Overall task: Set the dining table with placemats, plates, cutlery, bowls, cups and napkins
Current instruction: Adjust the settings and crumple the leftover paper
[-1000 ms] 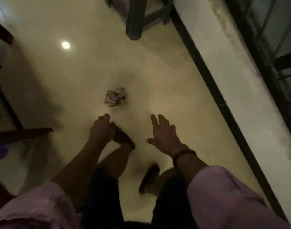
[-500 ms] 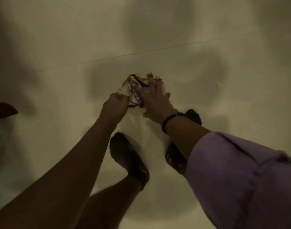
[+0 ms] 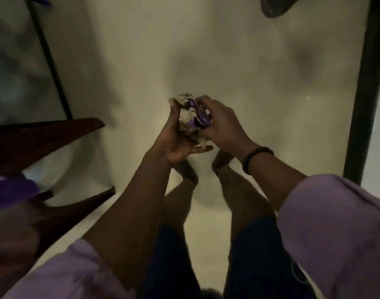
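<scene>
A crumpled wad of pale and purple wrapper (image 3: 190, 116) is held above the pale floor, in the middle of the head view. My left hand (image 3: 176, 139) cups it from the left and below, fingers curled round it. My right hand (image 3: 219, 124), with a dark bead bracelet on the wrist, grips its right side. No table, plates or cutlery are in sight.
Dark wooden chair legs (image 3: 44, 139) and a purple seat edge (image 3: 10, 193) stand at the left. A thin dark frame (image 3: 49, 59) runs up the left side. A dark vertical strip (image 3: 365, 87) borders the right. My two feet (image 3: 189, 171) stand on the floor (image 3: 249, 61) below the hands.
The wrapper lay on the floor a second ago; both hands reached down to it, and now it is lifted off the floor, bunched between both hands.
</scene>
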